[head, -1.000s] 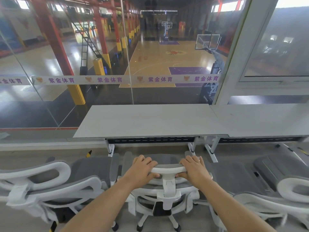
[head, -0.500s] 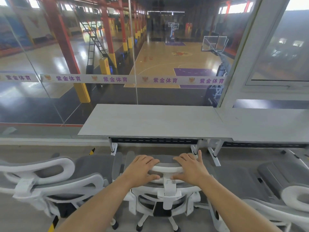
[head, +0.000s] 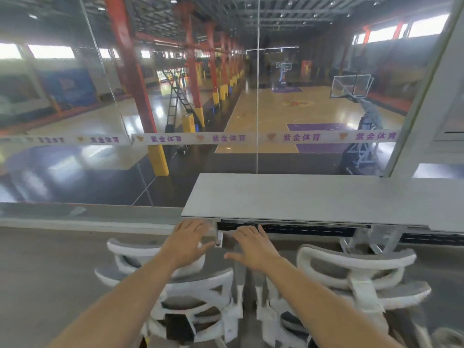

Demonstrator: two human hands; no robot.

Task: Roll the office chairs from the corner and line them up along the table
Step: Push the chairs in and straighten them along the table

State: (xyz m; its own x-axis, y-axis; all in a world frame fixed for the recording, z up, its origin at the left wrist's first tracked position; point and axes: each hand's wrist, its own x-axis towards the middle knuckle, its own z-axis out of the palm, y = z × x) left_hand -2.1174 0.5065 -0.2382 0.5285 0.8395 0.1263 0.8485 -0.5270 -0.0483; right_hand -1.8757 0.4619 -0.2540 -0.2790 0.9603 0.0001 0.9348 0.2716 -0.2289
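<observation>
Two white-framed office chairs with grey mesh backs stand side by side facing the long grey table [head: 313, 197]. The left chair [head: 200, 285] sits just past the table's left end and the right chair [head: 356, 270] is under the table's edge. My left hand [head: 190, 243] hovers with straight, spread fingers over the left chair's headrest; blur hides whether it touches. My right hand [head: 253, 248] is spread flat over the gap between the two chairs and holds nothing.
A glass wall [head: 125, 121] with a printed band runs behind the table, overlooking a basketball court. A white pillar [head: 426, 109] rises at the right. Grey floor [head: 50, 272] lies left of the chairs. A table leg [head: 219, 237] stands between my hands.
Both hands have come off the middle chair's headrest and opened. My view has swung left, so that chair now sits at the right and its left neighbour is under my hands.
</observation>
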